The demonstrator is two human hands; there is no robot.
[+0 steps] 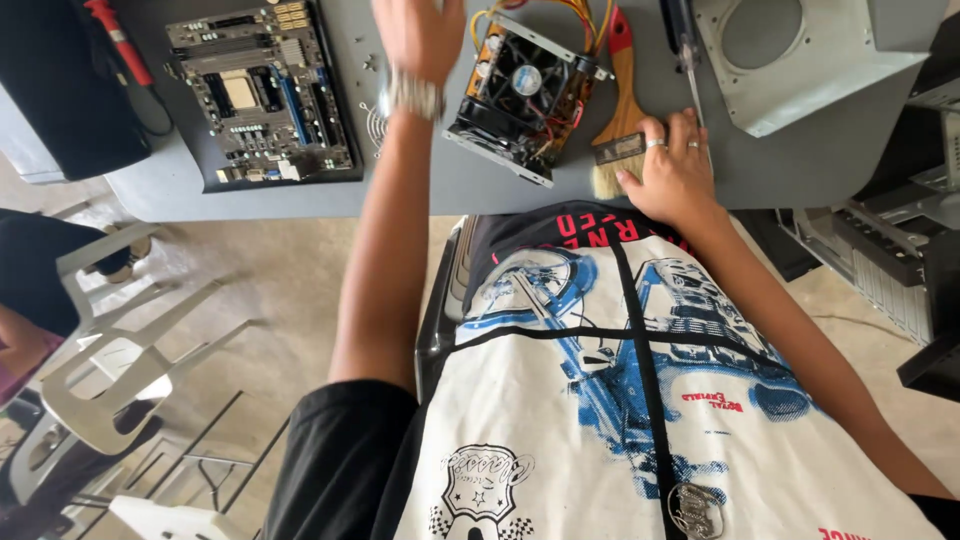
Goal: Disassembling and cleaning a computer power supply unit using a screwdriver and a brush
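My right hand (675, 165), with rings on two fingers, rests on the grey table (420, 195) near its front edge. Its thumb and forefinger pinch the dark ferrule of a paintbrush (618, 100) that has a red and wooden handle. My left hand (415, 35) is blurred, raised over the table's far side with a metal watch on the wrist; its fingers are cut off by the frame. Between the hands lies an opened power supply (520, 95) with a fan and yellow wires. A motherboard (262, 95) lies to the left.
A bent metal case panel (800, 55) and a screwdriver (685, 50) lie at the table's right. A black bag (60, 90) and a red-handled tool (115, 40) sit at the left. White plastic chairs (110, 370) stand lower left, computer cases (900, 260) at the right.
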